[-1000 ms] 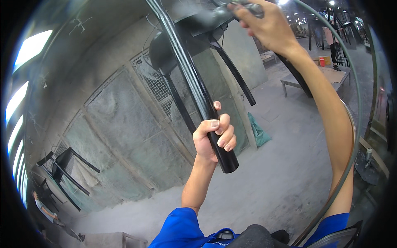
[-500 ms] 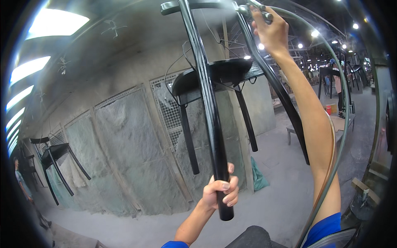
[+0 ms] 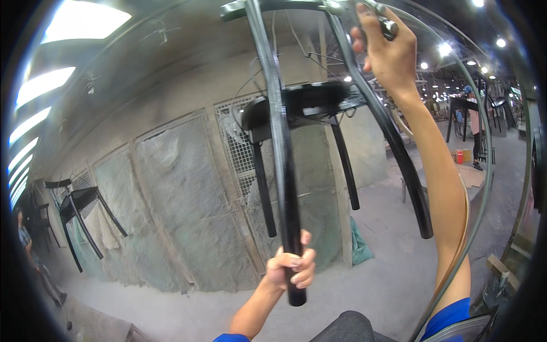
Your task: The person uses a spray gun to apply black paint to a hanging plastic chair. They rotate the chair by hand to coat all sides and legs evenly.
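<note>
A glossy black wooden chair [image 3: 278, 165] hangs in front of me, its seat at mid height and its backrest reaching the top edge of the picture. My left hand [image 3: 292, 269] is wrapped round the low end of the nearest leg. High on the right, my right hand [image 3: 393, 62] is closed around a metal spray gun [image 3: 389, 27], beside the right end of the backrest. The gun's front is partly cut off by the picture's edge. A hose [image 3: 476, 211] runs down along my right arm. Wire loops [image 3: 253, 80] show around the seat.
Dusty filter panels [image 3: 176, 199] line the wall behind the chair. Another black chair [image 3: 80, 205] hangs at the left, with a person [image 3: 28, 239] beyond it. At the right are a low table [image 3: 470, 175], a red container [image 3: 459, 157] and another person [image 3: 474, 122].
My left hand has moved slightly left with the leg end, and the chair has turned a little. My right hand and the spray gun have shifted right and slightly down. Spray mist near the backrest has thinned.
</note>
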